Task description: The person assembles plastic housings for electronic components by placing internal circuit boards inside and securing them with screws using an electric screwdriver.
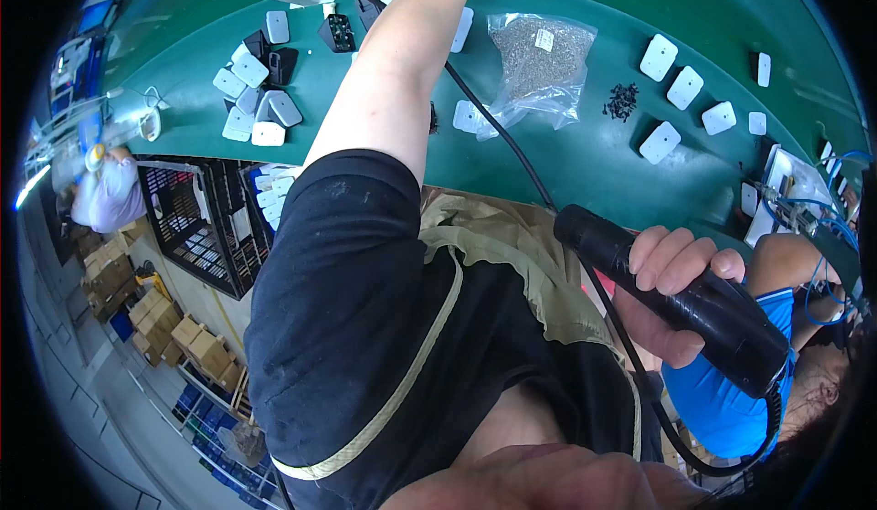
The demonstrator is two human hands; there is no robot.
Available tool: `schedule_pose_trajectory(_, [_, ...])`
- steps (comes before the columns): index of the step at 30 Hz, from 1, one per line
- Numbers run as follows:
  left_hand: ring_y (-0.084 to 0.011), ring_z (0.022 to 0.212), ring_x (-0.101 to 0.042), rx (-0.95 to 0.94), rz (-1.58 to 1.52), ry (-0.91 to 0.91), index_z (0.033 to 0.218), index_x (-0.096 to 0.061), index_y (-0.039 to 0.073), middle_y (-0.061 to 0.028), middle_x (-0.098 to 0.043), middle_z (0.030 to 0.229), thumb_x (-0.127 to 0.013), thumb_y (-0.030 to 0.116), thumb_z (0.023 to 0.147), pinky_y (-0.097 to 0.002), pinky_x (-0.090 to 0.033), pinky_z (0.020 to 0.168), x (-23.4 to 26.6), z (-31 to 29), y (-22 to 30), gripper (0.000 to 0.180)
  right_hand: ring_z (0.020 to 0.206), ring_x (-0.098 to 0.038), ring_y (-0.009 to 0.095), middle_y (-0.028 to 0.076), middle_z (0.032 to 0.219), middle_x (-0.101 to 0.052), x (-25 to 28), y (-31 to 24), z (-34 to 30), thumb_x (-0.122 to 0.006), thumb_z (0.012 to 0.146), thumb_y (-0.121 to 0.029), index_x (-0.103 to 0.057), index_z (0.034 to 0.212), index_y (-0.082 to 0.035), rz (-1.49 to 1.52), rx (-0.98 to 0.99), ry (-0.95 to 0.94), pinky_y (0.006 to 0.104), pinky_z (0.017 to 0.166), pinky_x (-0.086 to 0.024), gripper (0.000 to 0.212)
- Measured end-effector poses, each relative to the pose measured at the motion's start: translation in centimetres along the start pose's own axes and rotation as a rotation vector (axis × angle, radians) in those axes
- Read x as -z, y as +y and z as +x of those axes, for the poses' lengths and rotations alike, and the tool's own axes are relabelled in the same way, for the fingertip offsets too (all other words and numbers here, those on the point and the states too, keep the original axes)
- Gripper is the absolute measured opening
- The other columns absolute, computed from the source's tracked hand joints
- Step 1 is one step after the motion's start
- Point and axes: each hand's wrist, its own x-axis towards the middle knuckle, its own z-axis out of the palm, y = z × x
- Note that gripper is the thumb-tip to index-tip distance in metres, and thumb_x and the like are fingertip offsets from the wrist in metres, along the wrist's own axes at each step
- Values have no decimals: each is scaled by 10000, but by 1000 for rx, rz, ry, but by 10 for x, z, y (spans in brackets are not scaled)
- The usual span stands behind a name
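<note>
My right hand (671,277) is wrapped round a thick black cylindrical tool, which looks like a corded electric screwdriver (731,332). It is held aslant in front of my body, and a black cable leaves its lower end. My left forearm (402,67) reaches across the green table (365,144) to the top edge, where the hand is cut off. Close to that forearm lie white rounded plates (461,30) and a black housing with parts inside (338,33). A clear bag of small metal screws (539,58) lies right of the arm, with small black pieces (620,101) beside it.
More white plates (660,143) are spread over the right of the table; others (249,69) lie heaped at the left. A black cable (498,126) crosses the table. A black crate (196,227) stands at the left. A person in blue (731,409) is close on my right.
</note>
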Motion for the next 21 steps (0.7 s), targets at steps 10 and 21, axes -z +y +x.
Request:
schedule_pose_trajectory(10, [-285, 872, -558, -213, -216, 297, 1064, -540, 131, -174, -542, 943, -671, 70, 614, -328, -458, 750, 59, -47, 47, 473, 582, -437, 151, 42, 727, -469, -10, -11, -7, -646, 713, -418, -374, 1140, -63, -112, 5, 76, 286, 512, -358, 618])
schedule_pose_trajectory(21, [-143, 928, -529, 244, -1241, -515, 1090, -507, 28, -55, -525, 1037, -691, -37, 631, -294, -456, 792, 172, -375, 0, 499, 609, -407, 170, 49, 743, -488, -18, -21, 2, -545, 736, -450, -467, 1065, -67, -220, 142, 103, 321, 575, -321, 511])
